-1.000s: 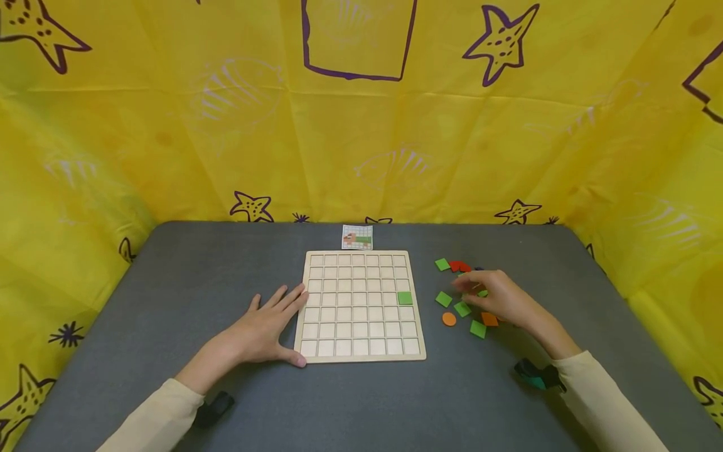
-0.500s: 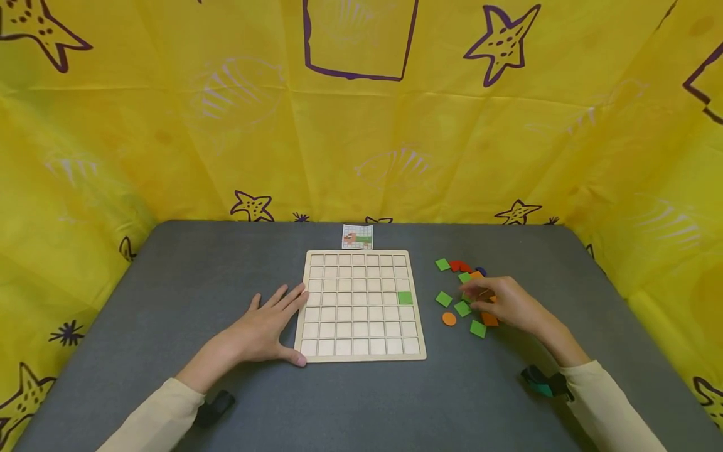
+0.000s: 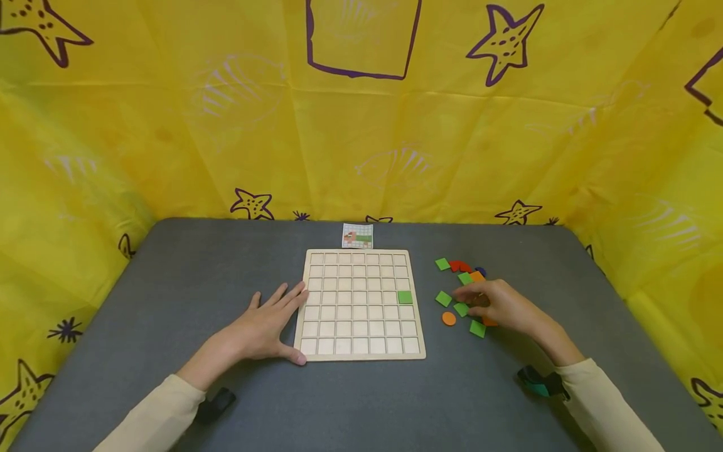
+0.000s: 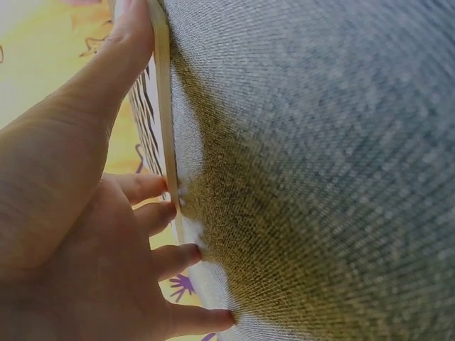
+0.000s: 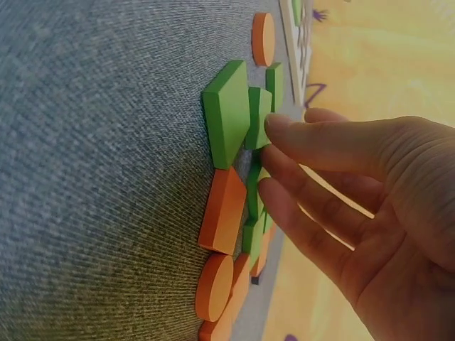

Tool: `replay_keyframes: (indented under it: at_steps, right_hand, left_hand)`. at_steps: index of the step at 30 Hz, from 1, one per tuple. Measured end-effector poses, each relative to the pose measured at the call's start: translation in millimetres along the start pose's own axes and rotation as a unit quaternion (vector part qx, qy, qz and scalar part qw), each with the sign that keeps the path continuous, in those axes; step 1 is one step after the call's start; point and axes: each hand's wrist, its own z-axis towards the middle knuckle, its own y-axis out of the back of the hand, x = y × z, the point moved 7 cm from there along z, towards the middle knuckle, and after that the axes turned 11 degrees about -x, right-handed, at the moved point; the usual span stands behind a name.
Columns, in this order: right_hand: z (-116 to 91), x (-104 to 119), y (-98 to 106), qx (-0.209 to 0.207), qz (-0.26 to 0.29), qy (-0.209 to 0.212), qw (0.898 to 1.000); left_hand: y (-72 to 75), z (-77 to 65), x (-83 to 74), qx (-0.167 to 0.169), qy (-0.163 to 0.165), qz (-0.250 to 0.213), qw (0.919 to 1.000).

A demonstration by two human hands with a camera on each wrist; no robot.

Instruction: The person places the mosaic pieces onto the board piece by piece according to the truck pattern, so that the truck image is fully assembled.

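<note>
My left hand point(image 3: 254, 326) lies spread at the left edge of a pale wooden grid board point(image 3: 361, 361), thumb and fingertips touching its rim. In the left wrist view, the straight fingers point(image 4: 178, 261) reach along the board's side. One green square tile point(image 3: 405, 297) sits in a cell of the rightmost column. My right hand point(image 3: 503, 306) is over the loose tiles right of the board, fingers slightly bent and apart from the thumb. In the right wrist view, its thumb tip is beside a green tile point(image 5: 258, 117); contact is unclear. No tile shows between the fingers.
A small card with a coloured grid picture point(image 3: 358, 236) lies behind the board. Around the right hand are several green tiles point(image 3: 443, 299), an orange disc point(image 3: 449, 319), red pieces point(image 3: 460, 266) and a dark blue piece point(image 3: 481, 272). A yellow patterned cloth point(image 3: 361, 125) encloses the grey table.
My right hand has shifted among the tiles, first to the right, then back left, bringing its fingertips over the green ones. The left hand and the board stay in place.
</note>
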Motion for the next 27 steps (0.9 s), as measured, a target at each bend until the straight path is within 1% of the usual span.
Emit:
replay_keyframes:
  at_steps: [8,17,27]
  right_hand:
    - [4.4,3.6,-3.1,0.014,-0.016,0.004,1.000]
    - [3.8,-0.2,-6.5,0.026,-0.009,-0.012,1.000]
    - [2.5,-2.8,-5.6,0.005,-0.030,-0.019,0.999]
  left_hand:
    - [4.7,1.8,-1.2,0.003,0.003,-0.006,1.0000]
    - [-0.8,-3.7,-0.6,0.011,0.017,-0.023,0.9995]
    - [2.8,3.1,-5.2,0.022,0.014,-0.020,0.9995]
